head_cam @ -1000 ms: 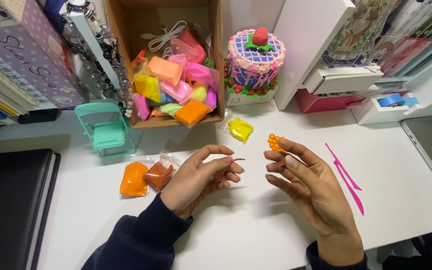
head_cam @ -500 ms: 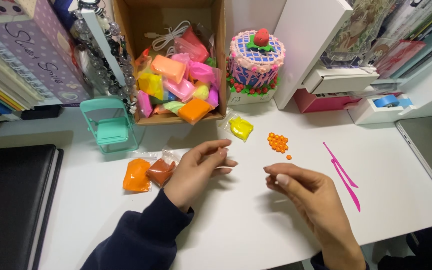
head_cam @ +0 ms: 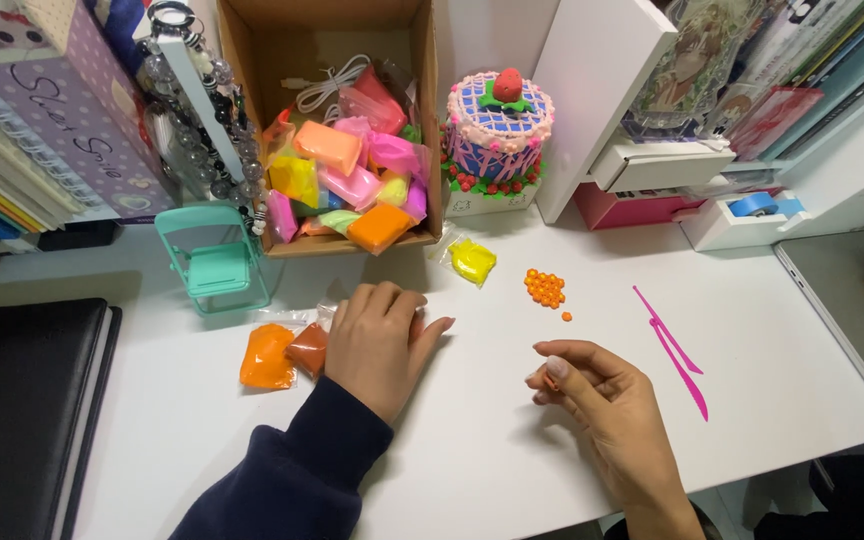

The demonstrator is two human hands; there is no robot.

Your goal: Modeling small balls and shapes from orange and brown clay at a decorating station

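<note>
While the left hand lies flat and relaxed, palm down on the white desk, gripping nothing, the right hand pinches a tiny orange clay bit between thumb and fingertips. Just left of the left hand, touching its edge, sit two wrapped clay packets, orange and brown. Up and ahead of the right hand rests a cluster of small orange clay balls, well apart from it; to its right lie pink sculpting tools
</note>
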